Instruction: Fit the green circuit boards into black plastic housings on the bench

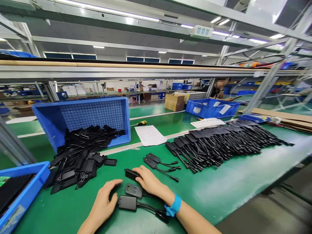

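Observation:
My right hand (152, 182), with a blue band (174, 205) at the wrist, grips a small black cabled box (131, 174) between thumb and fingers, tilted on its edge. My left hand (103, 201) is open, thumb and fingers apart. Its thumb is close to another black box with cables (128, 202) lying flat; whether they touch I cannot tell. Between the hands lies a third cabled box (133, 190), slotted face up, showing a small greenish opening. Beyond my right hand rest two more cabled boxes (149, 161), their leads pointing right.
Black plastic covers (78, 165) spill from a tipped blue crate (95, 112) at left. Another blue bin (29, 201) stands nearer. Rows of cabled boxes (219, 143) fill the right side. A paper sheet (149, 135) and screwdriver (141, 123) lie behind. A person (218, 91) is in the background.

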The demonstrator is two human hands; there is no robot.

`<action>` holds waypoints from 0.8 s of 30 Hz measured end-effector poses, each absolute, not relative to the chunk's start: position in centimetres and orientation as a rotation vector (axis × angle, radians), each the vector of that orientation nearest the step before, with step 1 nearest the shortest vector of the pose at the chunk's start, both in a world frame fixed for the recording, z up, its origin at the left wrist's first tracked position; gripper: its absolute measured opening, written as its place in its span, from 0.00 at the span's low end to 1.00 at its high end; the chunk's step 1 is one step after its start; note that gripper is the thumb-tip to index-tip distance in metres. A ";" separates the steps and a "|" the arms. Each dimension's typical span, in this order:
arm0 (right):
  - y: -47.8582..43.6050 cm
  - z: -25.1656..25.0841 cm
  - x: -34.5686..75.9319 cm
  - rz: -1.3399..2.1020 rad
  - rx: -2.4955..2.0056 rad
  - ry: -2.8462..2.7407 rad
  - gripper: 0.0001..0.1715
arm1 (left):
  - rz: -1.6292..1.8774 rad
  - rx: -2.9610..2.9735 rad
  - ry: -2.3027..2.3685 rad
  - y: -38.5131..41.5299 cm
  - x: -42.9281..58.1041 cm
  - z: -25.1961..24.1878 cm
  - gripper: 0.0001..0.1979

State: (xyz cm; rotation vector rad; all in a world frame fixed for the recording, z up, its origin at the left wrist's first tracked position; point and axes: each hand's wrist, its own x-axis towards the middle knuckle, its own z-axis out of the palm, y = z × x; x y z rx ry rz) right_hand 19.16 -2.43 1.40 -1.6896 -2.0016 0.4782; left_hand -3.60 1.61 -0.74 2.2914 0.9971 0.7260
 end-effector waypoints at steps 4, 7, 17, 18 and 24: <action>-2.3 0.9 19.3 0.392 -1.684 -1.982 0.25 | 0.559 2.304 0.858 0.6 -3.5 0.7 0.20; -2.3 0.9 19.7 0.436 -1.654 -1.910 0.24 | 0.486 2.331 0.811 0.1 -3.4 1.1 0.20; -3.4 1.6 20.5 0.546 -1.712 -2.065 0.22 | 0.662 2.442 0.754 -0.3 -3.0 0.3 0.18; -3.5 1.6 20.5 0.590 -1.674 -2.107 0.28 | 0.673 2.465 0.730 -0.4 -3.0 0.3 0.18; -3.8 1.6 20.2 0.584 -1.636 -2.200 0.35 | 0.581 2.514 0.536 -0.5 -3.0 0.8 0.19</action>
